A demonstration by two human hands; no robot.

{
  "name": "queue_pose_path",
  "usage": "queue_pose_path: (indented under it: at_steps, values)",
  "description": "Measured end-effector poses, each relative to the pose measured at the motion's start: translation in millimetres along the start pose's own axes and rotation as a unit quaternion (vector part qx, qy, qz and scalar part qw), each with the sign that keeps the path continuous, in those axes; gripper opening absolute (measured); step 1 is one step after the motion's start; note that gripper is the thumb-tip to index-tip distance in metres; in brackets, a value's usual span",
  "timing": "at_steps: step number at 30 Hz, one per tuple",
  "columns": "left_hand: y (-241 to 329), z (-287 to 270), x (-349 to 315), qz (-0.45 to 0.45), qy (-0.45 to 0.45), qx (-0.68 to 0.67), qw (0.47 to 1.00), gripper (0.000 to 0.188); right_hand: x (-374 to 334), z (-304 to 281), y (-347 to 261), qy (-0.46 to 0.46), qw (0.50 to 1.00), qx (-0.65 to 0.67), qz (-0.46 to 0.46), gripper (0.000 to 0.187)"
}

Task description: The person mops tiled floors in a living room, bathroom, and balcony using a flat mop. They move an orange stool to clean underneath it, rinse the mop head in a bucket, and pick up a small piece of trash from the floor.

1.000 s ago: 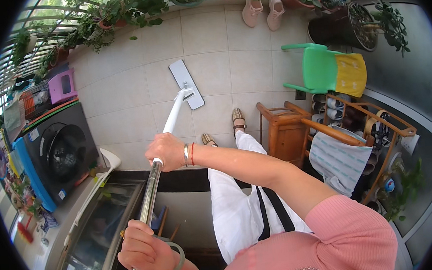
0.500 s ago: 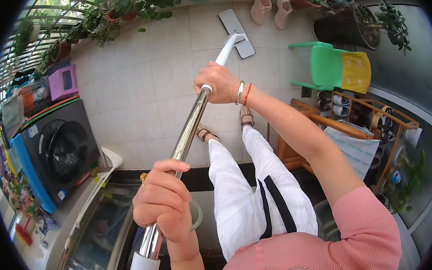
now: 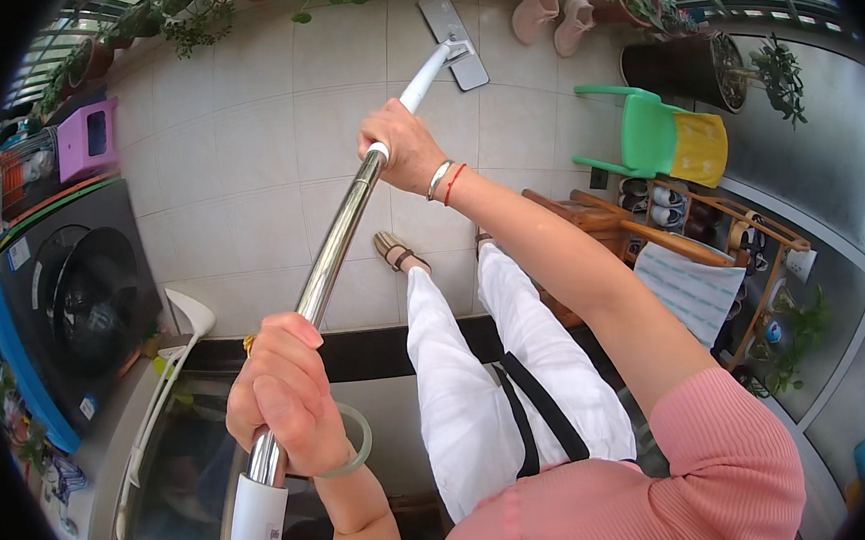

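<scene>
Our left hand (image 3: 285,391) and right hand (image 3: 402,147) wrapped around the mop pole (image 3: 338,241), mop head (image 3: 444,23) near the floor (image 3: 253,147)'s far edge

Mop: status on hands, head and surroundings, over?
Left hand gripping handle; right hand gripping it nearer mop head. Mop head on floor. Pink shoes to its right, apart.

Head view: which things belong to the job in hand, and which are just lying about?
Job in hand:
long silver-and-white pole, gripped by left hand and right hand
flat rectangular grey mop head at its far end

Just about:
green plastic chair with yellow cloth
pair of pale pink shoes
dark grey, round-doored washing machine
purple plastic stool
</scene>
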State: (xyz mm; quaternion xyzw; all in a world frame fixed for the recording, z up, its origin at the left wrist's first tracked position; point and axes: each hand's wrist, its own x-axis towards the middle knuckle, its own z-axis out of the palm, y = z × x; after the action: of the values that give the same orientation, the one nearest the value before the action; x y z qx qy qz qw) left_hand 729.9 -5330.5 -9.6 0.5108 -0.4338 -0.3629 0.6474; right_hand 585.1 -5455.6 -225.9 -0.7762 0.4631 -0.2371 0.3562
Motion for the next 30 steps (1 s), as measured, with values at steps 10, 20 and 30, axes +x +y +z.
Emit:
queue_pose_path:
  at_steps: [10, 20, 30]
  values:
    - [111, -91, -76, -0.078, 0.186, 0.142, 0.969, 0.032, -51, 85, -149, -0.183, 0.981, 0.051, -0.030, 0.012]
    - [167, -85, -80, 0.031, 0.141, 0.040, 0.989, 0.034, -108, 56, -212, -0.353, 0.921, 0.157, 0.040, 0.006]
    - [98, -36, -33, 0.055, -0.023, -0.001, 0.998, 0.025, -53, -17, -105, -0.071, 0.996, 0.060, -0.002, 0.016]
